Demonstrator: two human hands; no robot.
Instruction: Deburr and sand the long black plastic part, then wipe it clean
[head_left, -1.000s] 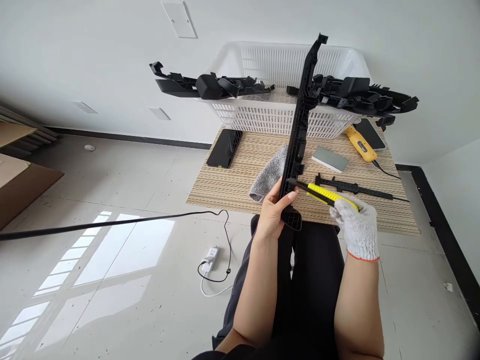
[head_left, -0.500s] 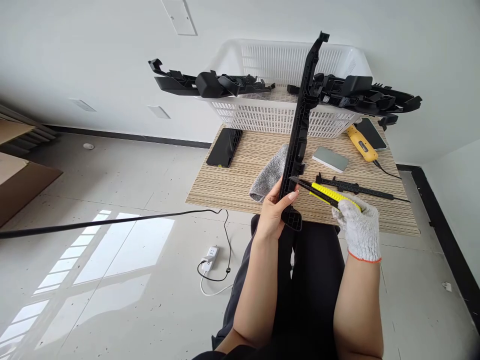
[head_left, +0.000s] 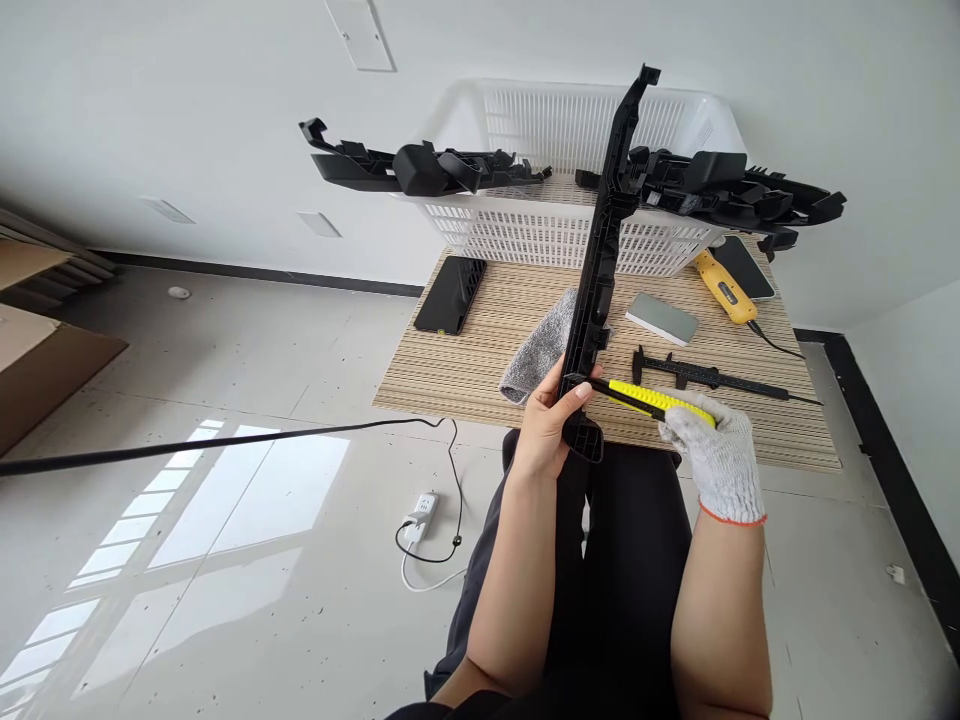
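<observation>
My bare left hand [head_left: 546,425] is closed around the lower end of a long black plastic trim part [head_left: 598,265], which stands nearly upright above the table's front edge. In my right hand [head_left: 712,450], gloved in white knit, is a yellow and black utility knife [head_left: 649,397]. Its tip points left and meets the trim part just above my left thumb; whether the blade touches or cuts the plastic is too small to tell. Behind the part, a grey cloth [head_left: 536,355] lies on the table, partly covered by it.
On the striped table [head_left: 420,370] are a black phone [head_left: 450,294], a grey-green box [head_left: 661,318], black calipers [head_left: 712,375] and a yellow corded tool [head_left: 724,287]. A white basket [head_left: 495,235] carries more black parts [head_left: 420,170]. A power strip [head_left: 421,515] with cables lies on the floor.
The utility knife has shifted slightly left and down along the trim part, its tip now closer to my left thumb. My left hand and the part have hardly moved.
</observation>
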